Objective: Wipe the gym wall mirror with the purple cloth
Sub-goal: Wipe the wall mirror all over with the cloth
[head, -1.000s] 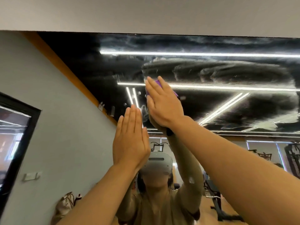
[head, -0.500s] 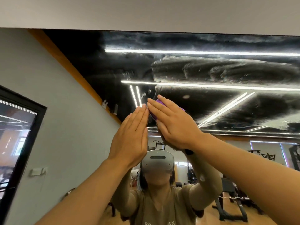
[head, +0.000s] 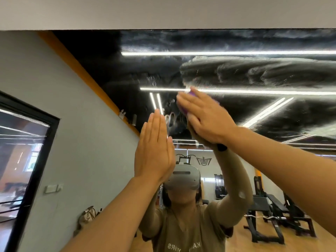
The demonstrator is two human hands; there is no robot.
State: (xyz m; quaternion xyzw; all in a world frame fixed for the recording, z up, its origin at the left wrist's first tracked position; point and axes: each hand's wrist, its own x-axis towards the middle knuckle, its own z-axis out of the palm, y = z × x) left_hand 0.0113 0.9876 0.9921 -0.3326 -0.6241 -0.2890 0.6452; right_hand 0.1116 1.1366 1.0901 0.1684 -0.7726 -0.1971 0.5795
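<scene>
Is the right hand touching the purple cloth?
Touching. The head view shows the right hand laid flat over the purple cloth, pressing it against the smeared wall mirror.

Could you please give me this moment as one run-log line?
right hand presses purple cloth on streaky wall mirror | left hand flat, open
</scene>
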